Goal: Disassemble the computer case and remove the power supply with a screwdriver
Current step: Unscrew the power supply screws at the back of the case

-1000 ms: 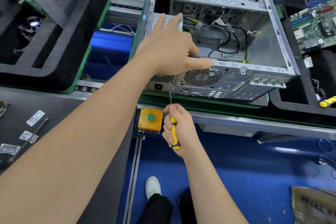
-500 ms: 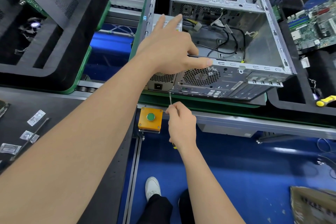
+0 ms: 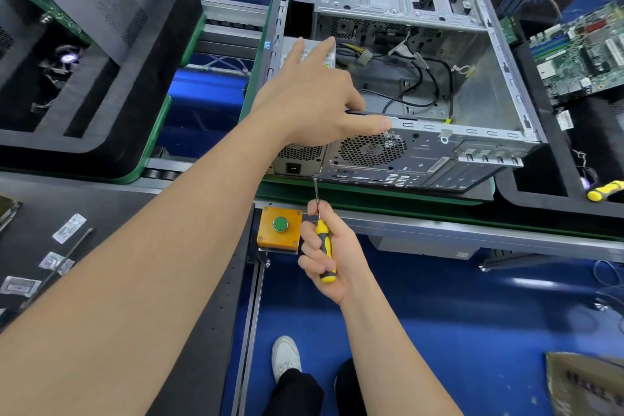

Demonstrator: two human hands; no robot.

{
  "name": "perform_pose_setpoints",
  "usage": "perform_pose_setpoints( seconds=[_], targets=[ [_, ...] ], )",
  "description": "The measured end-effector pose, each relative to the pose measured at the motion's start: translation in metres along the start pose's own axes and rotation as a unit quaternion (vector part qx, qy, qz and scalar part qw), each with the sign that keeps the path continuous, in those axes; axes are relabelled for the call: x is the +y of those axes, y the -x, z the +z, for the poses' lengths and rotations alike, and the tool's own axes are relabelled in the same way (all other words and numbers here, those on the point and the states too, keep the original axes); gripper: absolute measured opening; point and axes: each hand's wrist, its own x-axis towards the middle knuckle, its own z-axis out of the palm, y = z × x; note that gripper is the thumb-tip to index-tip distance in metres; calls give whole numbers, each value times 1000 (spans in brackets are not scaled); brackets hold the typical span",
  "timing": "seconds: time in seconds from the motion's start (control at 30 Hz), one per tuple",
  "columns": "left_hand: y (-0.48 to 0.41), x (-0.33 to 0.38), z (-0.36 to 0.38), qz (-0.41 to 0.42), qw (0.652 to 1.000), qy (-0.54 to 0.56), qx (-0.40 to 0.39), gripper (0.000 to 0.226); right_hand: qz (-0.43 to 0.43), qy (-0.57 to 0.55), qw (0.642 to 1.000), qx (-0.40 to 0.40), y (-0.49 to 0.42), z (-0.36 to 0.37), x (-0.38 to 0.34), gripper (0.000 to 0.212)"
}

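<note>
Case: The computer case [image 3: 425, 162] lies on its side with the side panel off. Its open side faces up and its rear panel faces the person.
Power supply: The power supply [image 3: 299, 159] sits in the case's near-left corner, with its mesh and socket showing through the rear panel. Cables trail from it across the inside of the case.
Left hand: The left hand [image 3: 314, 101] is spread flat over the power supply's top, inside the case. The thumb is stretched along the case's rear upper edge.
Right hand: The right hand [image 3: 332, 263] is just below the case's rear panel, fingers curled round the screwdriver handle.
Screwdriver: The screwdriver [image 3: 323, 240] points up, and its tip meets the rear panel's lower edge beside the power supply's lower right corner. The screw itself is too small to make out.
Step in hand: It looks to me like the power supply's mounting screws are being undone.
Next move: I'd say it calls for keeping the tip square while turning, with the left hand bracing. The cables must come free before anything lifts out.
Nearby: A green button box [image 3: 280, 224] sits just below the case.
</note>
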Motion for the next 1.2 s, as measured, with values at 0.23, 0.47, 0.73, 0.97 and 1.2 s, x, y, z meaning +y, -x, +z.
perform_pose_setpoints(
  seconds=[0.23,0.47,0.73,0.97,1.2],
  targets=[
    [-1,-2,2,0,1000,-14,4,81,-24,-56,998,3,-7,3,5,24],
    [-2,-1,2,-2,1000,-20,3,84,-198,670,650,297,-9,11,12,15],
    [-2,0,1,-3,1000,-29,4,88,-260,661,611,348,-11,15,18,16],
    [-1,-1,1,-1,1000,-23,10,88,-169,513,803,252,-5,6,1,38],
    [-1,0,1,-3,1000,-16,13,84,-40,162,985,52,0,4,-9,27]
  ],
)
